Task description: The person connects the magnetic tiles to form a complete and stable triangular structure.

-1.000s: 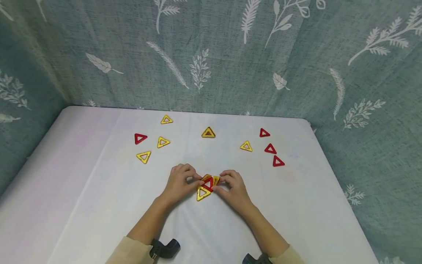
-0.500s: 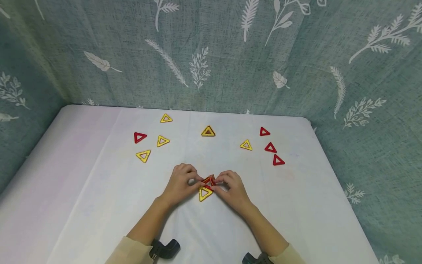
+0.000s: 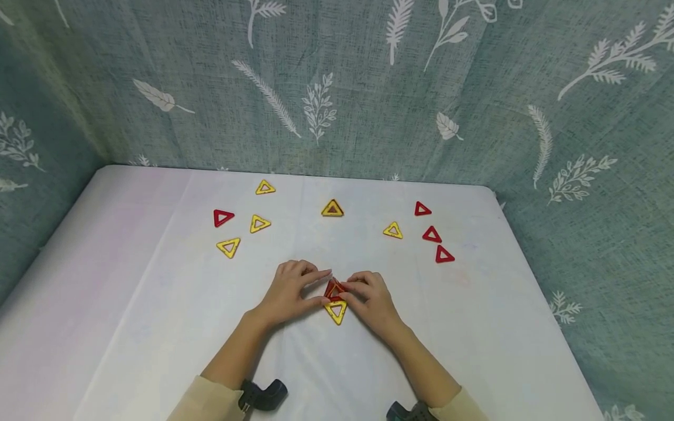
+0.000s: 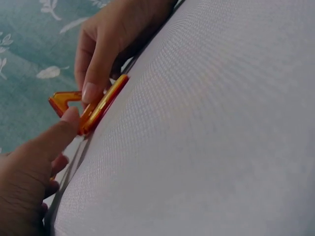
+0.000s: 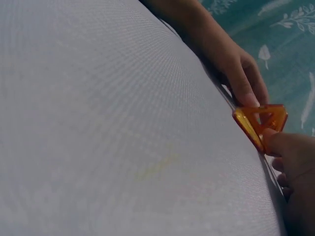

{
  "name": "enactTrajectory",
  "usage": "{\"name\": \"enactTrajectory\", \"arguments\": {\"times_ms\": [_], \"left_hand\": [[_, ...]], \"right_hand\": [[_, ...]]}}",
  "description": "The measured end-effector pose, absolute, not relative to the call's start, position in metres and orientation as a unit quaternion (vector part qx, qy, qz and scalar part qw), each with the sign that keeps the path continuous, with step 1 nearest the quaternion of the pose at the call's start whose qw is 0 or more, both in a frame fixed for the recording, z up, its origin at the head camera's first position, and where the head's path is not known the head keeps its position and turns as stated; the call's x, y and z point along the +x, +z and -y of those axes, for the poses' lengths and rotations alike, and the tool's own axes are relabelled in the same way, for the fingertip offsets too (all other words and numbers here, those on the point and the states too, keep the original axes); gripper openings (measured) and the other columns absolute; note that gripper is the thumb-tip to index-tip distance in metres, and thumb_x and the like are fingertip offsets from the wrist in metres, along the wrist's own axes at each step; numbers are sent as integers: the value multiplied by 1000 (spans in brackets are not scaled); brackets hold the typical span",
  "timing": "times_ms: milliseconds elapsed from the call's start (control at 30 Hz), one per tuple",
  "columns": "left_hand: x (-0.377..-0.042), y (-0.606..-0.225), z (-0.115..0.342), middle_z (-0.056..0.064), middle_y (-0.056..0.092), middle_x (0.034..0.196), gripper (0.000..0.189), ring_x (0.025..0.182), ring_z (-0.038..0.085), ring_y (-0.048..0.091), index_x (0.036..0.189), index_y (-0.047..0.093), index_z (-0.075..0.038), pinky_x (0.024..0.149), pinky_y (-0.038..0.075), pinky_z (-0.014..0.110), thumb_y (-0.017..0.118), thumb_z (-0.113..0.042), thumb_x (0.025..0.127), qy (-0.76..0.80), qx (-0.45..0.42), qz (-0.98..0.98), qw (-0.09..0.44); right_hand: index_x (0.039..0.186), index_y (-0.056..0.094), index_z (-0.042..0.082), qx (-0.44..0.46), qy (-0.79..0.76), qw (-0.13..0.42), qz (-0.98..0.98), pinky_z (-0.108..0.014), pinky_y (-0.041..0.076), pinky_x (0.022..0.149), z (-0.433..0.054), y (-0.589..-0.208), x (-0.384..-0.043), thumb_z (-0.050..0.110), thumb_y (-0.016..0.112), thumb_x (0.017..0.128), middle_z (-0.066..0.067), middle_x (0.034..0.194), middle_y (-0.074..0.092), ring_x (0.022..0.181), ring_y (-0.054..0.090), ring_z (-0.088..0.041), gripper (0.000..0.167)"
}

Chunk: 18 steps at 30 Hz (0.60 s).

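In the head view, several triangular magnetic tiles are joined near the table's front. A red tile (image 3: 335,290) sits among raised pieces leaning toward a peak, and a yellow tile (image 3: 336,312) points toward me from its base. My left hand (image 3: 292,292) touches the left base corner with the thumb; its index finger stretches out, apart from the thumb. On the right side, my right hand (image 3: 374,301) pinches the raised tiles between thumb and fingers. Both wrist views show the tilted tiles glowing orange, as one orange tile (image 5: 247,129) does by the right thumb. The fingers hide part of the joined edges.
Loose yellow tiles (image 3: 229,248) and a red tile (image 3: 223,218) lie at the back left. A yellow tile with something dark in it (image 3: 332,208) is at back centre. Several red tiles (image 3: 432,234) and a yellow tile (image 3: 392,230) lie right. A patterned curtain (image 3: 368,105) hangs behind the white table (image 3: 158,327).
The yellow tiles at the back of the joined group have been folded up around the red one. The front yellow tile has turned and shifted right. My left index finger has come away.
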<state>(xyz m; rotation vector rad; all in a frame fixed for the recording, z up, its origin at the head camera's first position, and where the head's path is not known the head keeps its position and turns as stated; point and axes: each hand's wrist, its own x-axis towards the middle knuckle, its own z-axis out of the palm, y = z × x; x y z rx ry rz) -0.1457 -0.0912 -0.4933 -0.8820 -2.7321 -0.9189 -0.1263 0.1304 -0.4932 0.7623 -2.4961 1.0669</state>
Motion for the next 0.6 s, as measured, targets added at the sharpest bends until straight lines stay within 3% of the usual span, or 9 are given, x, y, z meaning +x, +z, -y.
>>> {"name": "enactTrajectory", "arguments": {"times_ms": [100,367,600], "left_hand": [[-146,-493,92,-2,53,106,55,106,22,44,127,61,-25,96,28,48,71,-48,78,-286,-303,908,43],[-147,-494,92,-2,51,105,50,110,23,42,122,65,-25,99,26,48,70,-49,78,-280,-304,910,26],[-146,-494,91,-2,51,104,49,109,23,42,120,66,-24,98,27,48,72,-48,77,-283,-304,909,34]], "right_hand": [[99,73,6,278,366,139,877,-33,44,78,-133,-494,-127,21,80,74,-6,101,60,94,51,-21,30],[121,64,11,324,282,49,902,-41,39,88,-142,-490,-129,51,87,54,-4,121,53,107,46,-21,81],[123,62,11,324,284,10,903,-40,39,90,-145,-487,-130,49,86,58,-5,124,51,109,44,-21,79]]}}
